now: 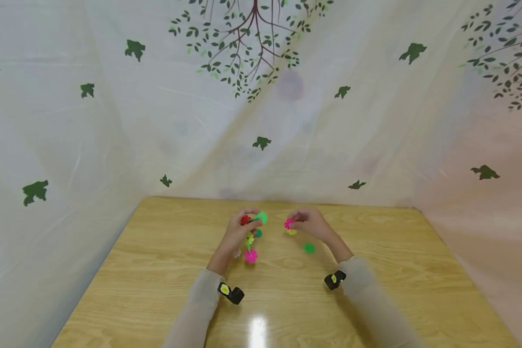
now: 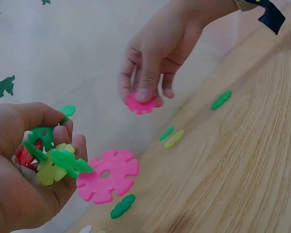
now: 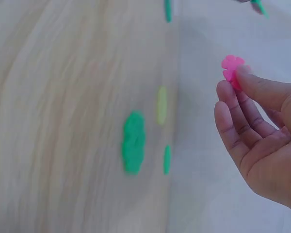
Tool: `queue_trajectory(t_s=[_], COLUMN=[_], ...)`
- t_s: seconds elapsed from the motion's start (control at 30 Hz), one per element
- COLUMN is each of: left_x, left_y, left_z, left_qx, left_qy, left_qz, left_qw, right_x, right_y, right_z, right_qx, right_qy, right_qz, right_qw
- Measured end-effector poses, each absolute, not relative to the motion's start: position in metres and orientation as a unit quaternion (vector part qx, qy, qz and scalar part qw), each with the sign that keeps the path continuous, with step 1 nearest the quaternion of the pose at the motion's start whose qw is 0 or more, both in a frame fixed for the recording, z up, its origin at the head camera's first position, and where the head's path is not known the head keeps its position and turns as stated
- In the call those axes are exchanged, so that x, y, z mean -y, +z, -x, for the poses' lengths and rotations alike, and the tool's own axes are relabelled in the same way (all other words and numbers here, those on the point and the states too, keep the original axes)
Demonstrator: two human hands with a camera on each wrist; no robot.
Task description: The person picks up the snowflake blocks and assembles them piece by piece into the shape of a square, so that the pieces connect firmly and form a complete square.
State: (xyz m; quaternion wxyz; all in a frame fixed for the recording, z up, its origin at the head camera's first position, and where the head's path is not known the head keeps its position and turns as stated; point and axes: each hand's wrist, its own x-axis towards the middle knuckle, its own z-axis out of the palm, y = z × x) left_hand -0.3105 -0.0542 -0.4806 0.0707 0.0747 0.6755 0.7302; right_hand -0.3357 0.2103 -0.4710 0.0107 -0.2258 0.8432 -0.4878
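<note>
My left hand [image 1: 240,232] holds a joined cluster of flower-shaped plastic discs above the table. In the left wrist view the cluster shows a large pink disc [image 2: 109,175] at its outer end, then green discs [image 2: 70,162], a yellow disc [image 2: 50,170] and a red disc [image 2: 26,154] partly hidden by the palm. To the right, apart from the cluster, my right hand [image 1: 311,224] pinches a single pink disc [image 3: 232,70] between thumb and fingers, clear of the tabletop.
Loose discs lie on the wooden table [image 1: 156,290]: a green disc [image 1: 309,248] by the right wrist, a yellow disc [image 2: 174,139], a dark green disc [image 2: 122,206] below the cluster, and a whitish disc [image 1: 237,253]. A printed curtain [image 1: 209,159] hangs behind the table.
</note>
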Motion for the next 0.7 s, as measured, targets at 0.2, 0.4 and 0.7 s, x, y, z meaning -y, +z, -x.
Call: queue_trajectory(t_s=[0.2, 0.4, 0.7], left_x=[0.05, 0.051, 0.05], left_y=[-0.484, -0.486, -0.483], left_z=[0.31, 0.312, 0.311], left_qx=[-0.672, -0.661, -0.657], left_qy=[0.733, 0.744, 0.749], left_qz=[-0.074, -0.063, -0.047], left_qw=[0.074, 0.076, 0.069], right_x=[-0.19, -0.173, -0.162], right_y=[-0.462, -0.46, -0.463], right_z=[0.333, 0.336, 0.336], right_qx=[-0.801, -0.778, -0.77], right_qy=[-0.562, -0.595, -0.605], right_qz=[0.208, 0.204, 0.2], right_qw=[0.001, -0.017, -0.035])
